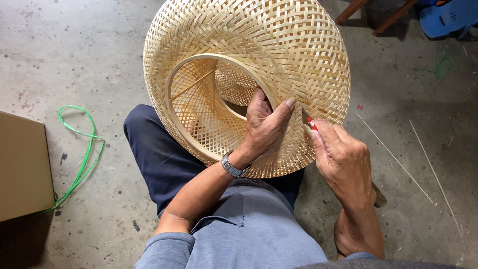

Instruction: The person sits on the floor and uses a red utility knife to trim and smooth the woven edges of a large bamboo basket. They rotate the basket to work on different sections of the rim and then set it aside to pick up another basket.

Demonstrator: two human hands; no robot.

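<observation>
Here, grip first, then outward.

Left hand: the left hand point(263, 127) curls over the inner wooden hoop point(199, 62) of the pale round woven bamboo basket point(279, 45); the fingers reach inside the opening and the thumb lies flat and outstretched on the outer weave, so the rim is clamped between thumb and fingers.

Right hand: the right hand point(342, 159) is closed, its fingertips pinched on a small red-tipped tool point(312, 123); the tip touches the weave just beside the left thumbnail. What kind of tool it is, I cannot tell: most of it is hidden in the fist.

Basket position: it rests on the person's lap, tilted with its opening toward the camera, against the dark blue trouser leg point(159, 154). An open lattice shows inside the hoop, with a thin stick crossing it.

Wrist: a metal-banded wristwatch point(233, 167) sits on the left wrist, just below the basket's edge.

Clothing: grey-blue shirt point(249, 229) with sleeves pushed up past the forearms.

Floor: bare grey concrete floor point(74, 60), speckled and stained.

Left of the person: a green plastic strap point(82, 154) loops on the floor, near the corner of a brown cardboard box point(22, 169).

Right of the person: two thin pale bamboo slivers point(398, 162) lie on the floor, well apart from the basket.

Top right: brown wooden furniture legs point(393, 15) and a blue plastic object point(448, 17), partly cut off by the edge.
</observation>
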